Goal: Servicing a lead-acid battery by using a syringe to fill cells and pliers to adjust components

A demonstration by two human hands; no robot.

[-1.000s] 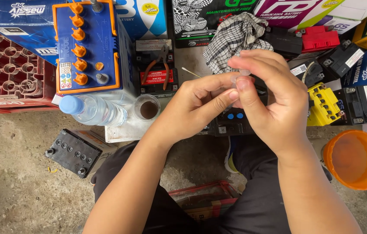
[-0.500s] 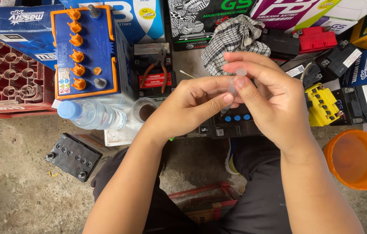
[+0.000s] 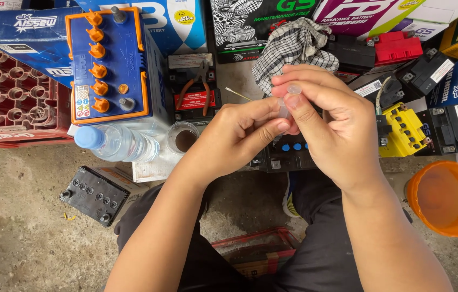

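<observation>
Left hand (image 3: 239, 132): thumb and forefinger are pinched on a small clear plastic piece (image 3: 285, 108), raised above the lap.
Right hand (image 3: 331, 127): its grip is closed on the same piece from above, fingertips meeting the left thumb.
Black battery (image 3: 288, 154): matte casing with blue round caps, seen just below the hands.
Large battery (image 3: 112, 65): blue box, orange rim, 6 orange ribbed caps.
Bottle (image 3: 115, 143): clear plastic, blue cap, lying flat.
Cloth (image 3: 293, 46): checked, crumpled.
Bowl (image 3: 448, 197): orange, round, on the rough concrete floor (image 3: 18, 232).
</observation>
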